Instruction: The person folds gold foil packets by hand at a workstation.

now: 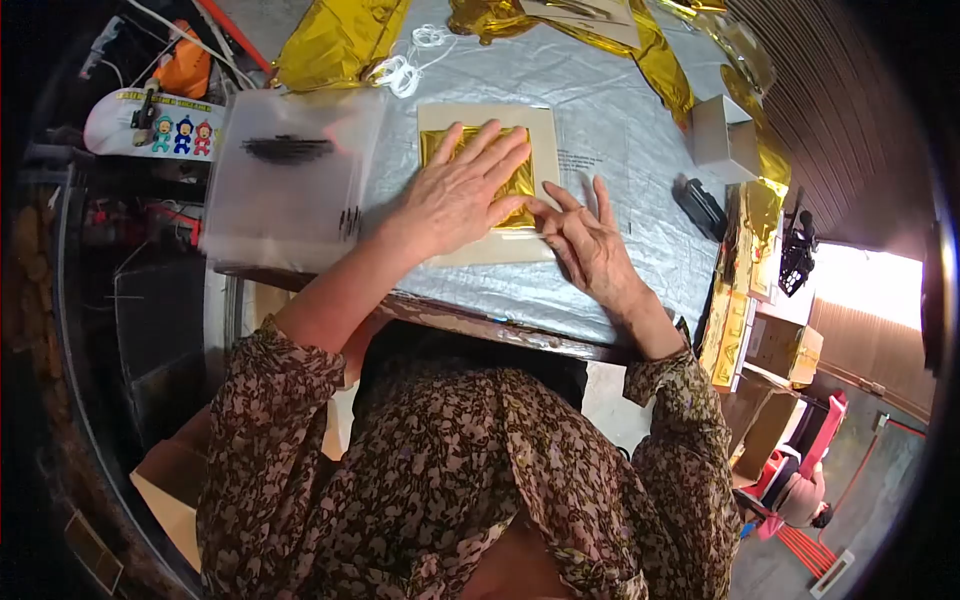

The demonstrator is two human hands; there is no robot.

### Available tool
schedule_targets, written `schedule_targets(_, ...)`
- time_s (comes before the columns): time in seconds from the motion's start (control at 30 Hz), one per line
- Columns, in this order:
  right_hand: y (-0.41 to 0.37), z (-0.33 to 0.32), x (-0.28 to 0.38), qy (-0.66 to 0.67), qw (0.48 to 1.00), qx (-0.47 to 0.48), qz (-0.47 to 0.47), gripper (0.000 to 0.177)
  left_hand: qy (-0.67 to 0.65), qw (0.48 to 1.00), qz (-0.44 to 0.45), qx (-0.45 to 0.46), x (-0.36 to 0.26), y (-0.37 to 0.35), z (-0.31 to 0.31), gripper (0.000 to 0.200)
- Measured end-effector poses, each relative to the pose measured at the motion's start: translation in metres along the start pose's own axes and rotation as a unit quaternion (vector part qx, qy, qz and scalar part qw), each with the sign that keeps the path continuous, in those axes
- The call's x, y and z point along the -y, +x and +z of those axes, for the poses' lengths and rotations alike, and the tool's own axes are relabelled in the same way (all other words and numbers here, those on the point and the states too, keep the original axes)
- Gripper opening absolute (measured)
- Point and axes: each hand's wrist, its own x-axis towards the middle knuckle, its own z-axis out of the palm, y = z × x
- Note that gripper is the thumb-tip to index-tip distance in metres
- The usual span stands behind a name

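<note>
A square of gold foil lies on a beige cardboard sheet in the middle of the table. My left hand rests flat on the foil with its fingers spread, covering much of it. At the foil's lower right corner, my right hand has its thumb and index finger drawn together on the edge, close to my left thumb. Its other fingers are lifted away. Exactly how much foil is between the fingertips is hard to see.
To the left sits a translucent plastic box. White string and gold foil sheeting lie at the back. A small open white box and a black object stand on the right. Another person is in the background.
</note>
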Motion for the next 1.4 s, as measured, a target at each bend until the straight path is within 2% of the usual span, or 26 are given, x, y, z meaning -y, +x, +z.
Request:
schedule_targets(0.13,0.001,-0.006,0.002,-0.011,1.0,0.024,0.003,0.009,-0.025,1.0,-0.005,0.007,0.005,0.0,0.001,0.076)
schedule_targets(0.2,0.001,-0.006,0.001,-0.022,0.999,0.025,0.006,0.008,0.031,0.998,-0.046,-0.034,0.007,0.002,-0.003,0.088)
schedule_targets(0.23,0.001,-0.006,0.003,-0.024,0.999,0.022,0.004,0.008,0.015,0.998,-0.064,0.014,0.01,0.002,-0.016,0.099)
schedule_targets(0.37,0.001,-0.008,0.008,-0.036,0.999,0.02,0.01,0.009,0.023,0.998,-0.053,0.004,0.015,-0.004,-0.03,0.104)
schedule_targets(0.43,-0.002,-0.003,0.005,-0.037,0.999,0.014,0.01,0.01,0.043,0.982,-0.176,0.059,0.018,-0.007,-0.055,0.103)
schedule_targets(0.47,-0.004,-0.001,0.003,-0.037,0.999,0.01,0.007,0.012,0.066,0.982,-0.175,-0.024,0.028,-0.014,-0.044,0.088)
schedule_targets(0.5,-0.004,0.0,0.003,-0.037,0.999,0.008,0.012,0.012,0.066,0.983,-0.17,-0.022,0.025,-0.017,-0.041,0.088)
schedule_targets(0.6,-0.007,0.007,0.01,-0.042,0.999,-0.016,0.008,0.014,-0.015,0.996,-0.087,-0.015,-0.007,-0.036,-0.039,0.061)
schedule_targets(0.63,-0.008,0.012,0.013,-0.031,0.999,-0.032,0.02,0.014,-0.016,0.996,-0.084,-0.015,-0.013,-0.038,-0.036,0.061)
schedule_targets(0.7,-0.009,0.022,0.025,-0.003,0.997,-0.062,0.051,0.015,-0.015,0.996,-0.07,0.052,-0.021,-0.037,-0.03,0.057)
schedule_targets(0.73,-0.009,0.026,0.034,0.012,0.995,-0.07,0.067,0.015,-0.001,0.997,-0.056,0.05,-0.015,-0.033,-0.024,0.05)
schedule_targets(0.83,-0.017,0.027,0.051,0.067,0.987,-0.089,0.117,0.013,0.045,0.997,0.003,0.07,-0.002,-0.014,-0.039,0.047)
schedule_targets(0.9,-0.023,0.007,0.056,0.137,0.98,-0.063,0.131,0.011,0.039,0.997,0.049,0.045,0.016,-0.005,-0.034,0.046)
schedule_targets(0.93,-0.025,-0.01,0.06,0.224,0.956,-0.06,0.182,0.01,0.044,0.996,0.063,0.043,0.019,0.0,-0.039,0.043)
schedule_targets(0.97,-0.027,-0.029,0.062,0.244,0.936,-0.051,0.246,0.012,0.047,0.995,0.078,0.039,0.023,0.006,-0.041,0.04)
schedule_targets(1.0,-0.033,-0.043,0.062,0.263,0.913,-0.041,0.308,0.014,-0.055,0.994,0.093,-0.016,0.031,0.009,-0.03,0.032)
schedule_targets(1.03,-0.044,-0.038,0.048,0.281,0.911,-0.134,0.269,0.015,-0.056,0.994,0.097,-0.015,0.022,0.01,-0.03,0.032)
schedule_targets(1.1,-0.053,-0.053,0.035,0.331,0.856,-0.173,0.356,0.019,-0.217,0.976,-0.015,-0.024,-0.014,0.015,-0.031,0.037)
schedule_targets(1.13,-0.054,-0.054,0.029,0.335,0.842,-0.222,0.36,0.019,-0.218,0.976,-0.013,-0.022,-0.03,0.021,-0.03,0.037)
schedule_targets(1.2,-0.054,-0.061,0.018,0.354,0.814,-0.232,0.397,0.02,-0.164,0.983,-0.083,0.007,-0.054,0.027,-0.028,0.063)
schedule_targets(1.23,-0.052,-0.061,0.014,0.36,0.798,-0.25,0.413,0.018,-0.107,0.993,-0.039,-0.039,-0.053,0.031,-0.02,0.073)
schedule_targets(1.4,-0.06,-0.042,-0.008,0.361,0.808,-0.23,0.404,0.015,-0.112,0.99,-0.059,-0.061,-0.051,0.037,-0.001,0.063)
